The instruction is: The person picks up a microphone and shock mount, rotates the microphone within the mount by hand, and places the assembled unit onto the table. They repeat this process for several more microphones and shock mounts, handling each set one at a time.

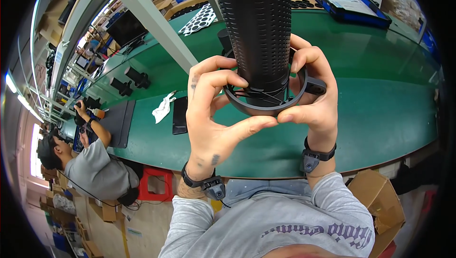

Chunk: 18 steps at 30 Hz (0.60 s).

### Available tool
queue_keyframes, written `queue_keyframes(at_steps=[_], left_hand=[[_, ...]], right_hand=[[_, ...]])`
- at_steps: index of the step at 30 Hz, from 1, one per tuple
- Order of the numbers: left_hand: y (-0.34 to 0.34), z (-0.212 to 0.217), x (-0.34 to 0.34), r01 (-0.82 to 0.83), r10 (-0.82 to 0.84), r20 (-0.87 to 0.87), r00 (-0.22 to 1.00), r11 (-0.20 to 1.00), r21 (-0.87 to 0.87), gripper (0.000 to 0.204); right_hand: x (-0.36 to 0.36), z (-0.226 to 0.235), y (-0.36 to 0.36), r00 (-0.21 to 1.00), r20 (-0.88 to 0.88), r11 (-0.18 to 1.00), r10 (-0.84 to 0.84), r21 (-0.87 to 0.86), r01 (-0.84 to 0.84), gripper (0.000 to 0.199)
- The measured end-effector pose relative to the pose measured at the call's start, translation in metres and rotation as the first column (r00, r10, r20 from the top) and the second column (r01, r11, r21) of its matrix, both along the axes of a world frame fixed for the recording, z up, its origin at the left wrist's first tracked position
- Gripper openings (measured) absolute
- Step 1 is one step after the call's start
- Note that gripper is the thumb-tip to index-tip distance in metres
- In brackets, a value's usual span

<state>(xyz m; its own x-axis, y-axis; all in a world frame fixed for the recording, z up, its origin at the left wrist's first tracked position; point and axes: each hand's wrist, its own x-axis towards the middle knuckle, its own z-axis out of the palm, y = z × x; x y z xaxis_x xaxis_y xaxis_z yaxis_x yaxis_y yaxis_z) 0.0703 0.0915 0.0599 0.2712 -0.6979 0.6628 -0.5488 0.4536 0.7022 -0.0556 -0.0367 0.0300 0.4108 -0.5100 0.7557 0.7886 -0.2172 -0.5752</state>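
Note:
Above the bench I hold a black microphone [259, 35], a tall cylinder perforated over much of its body, upright in front of me. Round its lower end runs a black ring-shaped shock mount [266, 111] with thin dark cords across the inside. My left hand [209, 111] grips the ring from the left, thumb on the near rim and fingers curled over toward the cylinder. From the right, my right hand [320, 92] closes on the ring, its thumb tip close to the left thumb. A lug [315, 86] juts from the ring beside the right palm.
Green bench [370, 130] spans the view. Left on it lie a white cloth [164, 108], a black flat slab [180, 115], and two similar black cylinders [137, 76]. A blue-black tray [349, 4] sits far right. A metal post [152, 18] rises left; a co-worker [97, 163] sits beyond.

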Motion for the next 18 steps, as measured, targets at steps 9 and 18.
queue_keyframes(at_steps=[9,18], left_hand=[[0.001,-0.003,0.000,-0.012,0.015,0.082,0.997,0.999,-0.037,0.058],[0.001,-0.012,0.005,-0.012,0.020,0.080,0.997,0.995,-0.098,0.051]], right_hand=[[-0.004,0.000,-0.001,1.000,-0.018,1.000,0.015,0.010,-0.015,0.072],[-0.003,0.003,0.004,0.998,-0.066,0.997,0.004,0.076,0.001,0.070]])
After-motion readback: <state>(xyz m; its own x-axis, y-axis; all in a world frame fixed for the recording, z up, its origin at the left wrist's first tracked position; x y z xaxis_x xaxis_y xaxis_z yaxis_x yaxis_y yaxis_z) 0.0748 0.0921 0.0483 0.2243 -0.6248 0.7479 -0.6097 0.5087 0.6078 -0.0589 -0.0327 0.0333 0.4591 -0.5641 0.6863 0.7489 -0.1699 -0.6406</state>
